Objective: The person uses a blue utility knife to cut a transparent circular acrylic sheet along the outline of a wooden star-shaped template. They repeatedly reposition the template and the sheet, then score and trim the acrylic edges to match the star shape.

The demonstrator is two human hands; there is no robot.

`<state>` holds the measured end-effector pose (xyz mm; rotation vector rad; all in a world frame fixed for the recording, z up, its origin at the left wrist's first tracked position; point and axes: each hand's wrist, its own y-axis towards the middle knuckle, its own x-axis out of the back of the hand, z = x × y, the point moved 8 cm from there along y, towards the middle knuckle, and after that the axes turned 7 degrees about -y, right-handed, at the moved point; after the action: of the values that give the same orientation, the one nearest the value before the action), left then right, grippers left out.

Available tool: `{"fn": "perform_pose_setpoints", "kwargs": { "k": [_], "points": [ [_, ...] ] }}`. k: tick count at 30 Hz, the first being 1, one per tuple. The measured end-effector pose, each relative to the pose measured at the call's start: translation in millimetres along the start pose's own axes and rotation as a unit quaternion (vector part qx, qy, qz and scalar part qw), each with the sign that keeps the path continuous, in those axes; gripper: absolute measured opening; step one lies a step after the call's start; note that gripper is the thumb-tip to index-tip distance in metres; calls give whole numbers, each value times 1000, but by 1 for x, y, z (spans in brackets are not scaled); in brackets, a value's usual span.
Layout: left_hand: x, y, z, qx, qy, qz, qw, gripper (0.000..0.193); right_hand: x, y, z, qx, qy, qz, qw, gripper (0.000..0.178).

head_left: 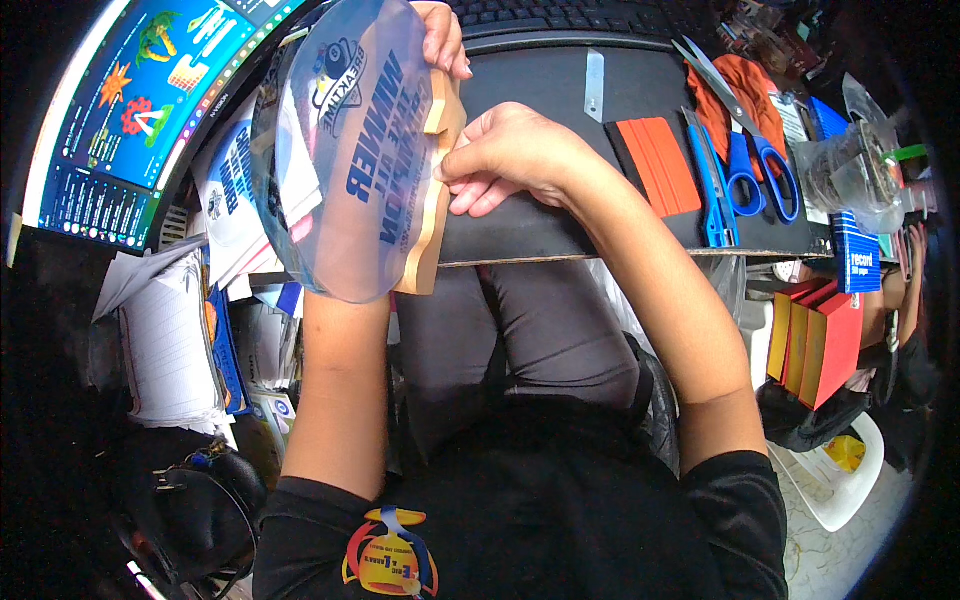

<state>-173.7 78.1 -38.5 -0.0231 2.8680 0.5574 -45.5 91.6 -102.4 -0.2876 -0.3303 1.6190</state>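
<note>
A clear oval plaque [330, 200] with dark blue lettering and a wavy wooden base [428, 250] is held up over the left part of the desk mat. My left forearm passes behind the plaque, and my left hand [442, 38] grips its far end, with fingers curled round the edge; the rest of that hand is hidden. At the wooden base's right side, my right hand [505, 155] has its thumb and index finger pinched together against the edge, the other fingers curled below. Whether something thin is between those fingertips is too small to tell.
Right of my hands on the black mat [530, 90] lie a metal strip [594, 85], an orange squeegee [655, 167], a blue cutter knife [710, 185], blue-handled scissors [740, 150] and an orange cloth [765, 85]. A keyboard [560, 15] is beyond, a monitor [150, 110] and papers [230, 190] left.
</note>
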Motion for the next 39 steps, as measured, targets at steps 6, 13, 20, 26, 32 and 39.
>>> {"fn": "perform_pose_setpoints", "kwargs": {
  "k": [6,13,20,26,32,39],
  "points": [
    [-1,2,-1,5,17,16,1000,83,0,0,0,0,-2,1,1000,19],
    [-5,1,0,17,-26,18,999,83,-1,0,-1,3,5,-1,1000,18],
    [-7,1,2,0,-52,-14,999,83,-1,1,-2,-1,14,-6,1000,17],
    [-5,1,0,0,-49,-15,999,84,-2,0,-2,8,12,-18,1000,18],
    [-3,0,3,-11,-67,-12,998,84,-1,-1,-1,12,21,-25,999,19],
    [-2,2,1,14,-46,47,998,85,-1,-1,-1,8,24,-22,999,18]
  ]
}}
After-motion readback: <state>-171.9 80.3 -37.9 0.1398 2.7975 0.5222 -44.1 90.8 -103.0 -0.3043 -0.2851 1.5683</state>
